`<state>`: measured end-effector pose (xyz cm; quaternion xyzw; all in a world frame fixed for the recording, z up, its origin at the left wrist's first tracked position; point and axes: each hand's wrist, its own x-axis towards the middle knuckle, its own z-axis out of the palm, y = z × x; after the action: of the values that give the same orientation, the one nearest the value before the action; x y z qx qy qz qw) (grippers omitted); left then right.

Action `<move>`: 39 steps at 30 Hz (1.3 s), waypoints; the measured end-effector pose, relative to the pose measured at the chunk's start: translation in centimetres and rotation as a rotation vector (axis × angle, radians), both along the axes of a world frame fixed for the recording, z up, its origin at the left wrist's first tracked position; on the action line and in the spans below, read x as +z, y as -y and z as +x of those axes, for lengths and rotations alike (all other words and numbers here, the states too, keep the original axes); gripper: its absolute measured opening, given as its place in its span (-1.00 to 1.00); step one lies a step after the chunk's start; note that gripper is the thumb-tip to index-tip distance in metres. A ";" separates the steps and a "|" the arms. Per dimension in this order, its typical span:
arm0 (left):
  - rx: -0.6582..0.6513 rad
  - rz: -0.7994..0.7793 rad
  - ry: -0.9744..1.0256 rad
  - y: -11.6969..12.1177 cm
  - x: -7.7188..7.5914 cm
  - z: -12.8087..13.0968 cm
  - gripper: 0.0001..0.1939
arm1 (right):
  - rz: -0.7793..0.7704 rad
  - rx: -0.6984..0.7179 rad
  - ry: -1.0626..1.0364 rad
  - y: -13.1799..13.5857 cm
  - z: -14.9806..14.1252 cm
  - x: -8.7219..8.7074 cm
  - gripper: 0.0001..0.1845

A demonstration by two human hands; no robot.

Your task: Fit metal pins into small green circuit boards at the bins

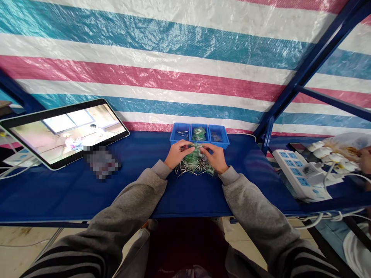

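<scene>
Over a small pile in the middle of the blue table, my left hand (180, 153) and my right hand (215, 156) face each other, thumbs and fingers pinched. Between their fingertips is a small green-tinted clear plastic bag (197, 146); its outline blends with similar green bags (191, 159) beneath. Thin metal rods or pins (191, 169) lie loose at the near side of the pile. Just behind the hands stands a blue three-compartment tray (189, 134): a few metal pins (182, 133) on the left, green bags (198, 134) in the middle, small greyish pieces (216, 136) on the right.
A tablet with a lit screen (78, 129) leans at the left, beside a blurred-out object (102, 164). At the right are a white power strip (298, 175) with plugs and cables, and another person's hand (365, 159). Blue frame bars (285, 100) and a striped tarp (162, 77) stand behind.
</scene>
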<state>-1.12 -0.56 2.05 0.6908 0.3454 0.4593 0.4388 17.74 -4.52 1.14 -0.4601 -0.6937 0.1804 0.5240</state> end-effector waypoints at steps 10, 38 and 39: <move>-0.149 -0.228 0.159 0.0 -0.2 0.1 -0.52 | 0.015 0.070 -0.097 0.2 0.1 0.2 -0.68; -0.145 -0.054 0.078 0.1 0.0 0.1 -0.57 | 0.035 0.000 -0.042 -0.4 0.2 -0.2 -0.73; -0.125 -0.006 0.040 0.1 -0.1 0.1 -0.57 | 0.001 0.010 -0.076 -0.4 0.1 -0.2 -0.72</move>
<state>-1.03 -0.61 1.97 0.7003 0.2941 0.4438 0.4756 17.87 -4.14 0.92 -0.4491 -0.6756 0.1999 0.5495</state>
